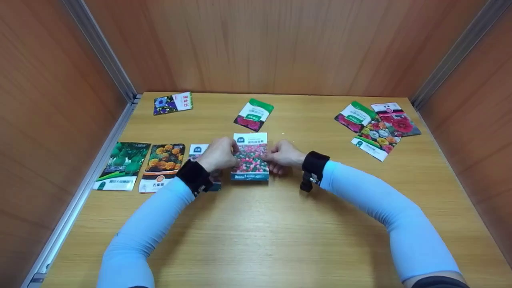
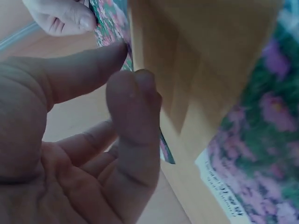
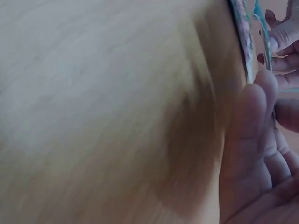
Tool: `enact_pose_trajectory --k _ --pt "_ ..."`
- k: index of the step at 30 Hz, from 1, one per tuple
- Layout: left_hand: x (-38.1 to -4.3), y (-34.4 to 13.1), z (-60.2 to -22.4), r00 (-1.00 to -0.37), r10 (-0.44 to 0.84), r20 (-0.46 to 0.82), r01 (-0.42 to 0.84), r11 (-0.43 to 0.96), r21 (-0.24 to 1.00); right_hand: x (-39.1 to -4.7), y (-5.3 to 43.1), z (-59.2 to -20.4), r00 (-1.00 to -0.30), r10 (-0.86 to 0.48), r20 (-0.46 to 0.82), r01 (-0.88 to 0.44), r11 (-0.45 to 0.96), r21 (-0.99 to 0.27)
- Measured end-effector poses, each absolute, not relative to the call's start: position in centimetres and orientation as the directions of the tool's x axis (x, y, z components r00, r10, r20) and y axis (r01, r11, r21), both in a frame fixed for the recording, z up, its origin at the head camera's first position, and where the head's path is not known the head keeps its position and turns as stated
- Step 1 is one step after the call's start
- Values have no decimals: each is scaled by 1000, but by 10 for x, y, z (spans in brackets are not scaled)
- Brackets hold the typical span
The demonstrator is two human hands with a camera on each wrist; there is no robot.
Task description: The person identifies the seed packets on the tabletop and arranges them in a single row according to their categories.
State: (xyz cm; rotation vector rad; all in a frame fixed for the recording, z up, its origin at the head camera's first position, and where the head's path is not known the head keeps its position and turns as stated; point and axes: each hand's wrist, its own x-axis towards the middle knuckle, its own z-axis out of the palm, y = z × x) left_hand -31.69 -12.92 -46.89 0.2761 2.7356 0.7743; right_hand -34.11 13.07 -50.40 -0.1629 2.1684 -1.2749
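A flower seed packet [image 1: 251,158] with pink blossoms, a white top and a blue-green bottom band is held between both hands near the middle of the table. My left hand [image 1: 219,154] pinches its left edge between thumb and fingers, while my right hand [image 1: 285,155] pinches the right edge. Both wrist views show this packet nearly edge-on, over its shadow on the wood. Just left of it lies another packet [image 1: 197,149] with a white top, mostly covered by my left hand and wrist.
Left on the table [image 1: 256,232] lie a green packet [image 1: 123,166] and an orange-flower packet [image 1: 163,168]. Farther back are a blue-flower packet [image 1: 173,103] and a green-topped packet [image 1: 253,115]. Three overlapping packets [image 1: 378,130] lie at right. Wooden panels [image 1: 280,48] enclose the back and sides.
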Motion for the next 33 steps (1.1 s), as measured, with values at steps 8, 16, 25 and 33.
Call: enact_pose_trajectory --k 8,16,25,33 --pt "-306 -126 -478 -927 239 -289 74 871 485 -335 121 -510 -790 -407 -458 143 604 -784" --pt "-298 -124 -482 -929 230 -291 103 914 392 -330 110 -508 -782 -411 -469 90 669 -738" --pt "-298 -118 -485 -936 265 -233 222 955 197 -326 109 -508 -834 -361 -418 -13 770 -638" --pt "-298 -127 -481 -931 276 -238 245 958 151 -329 88 -505 -900 -331 -285 -175 871 -459"
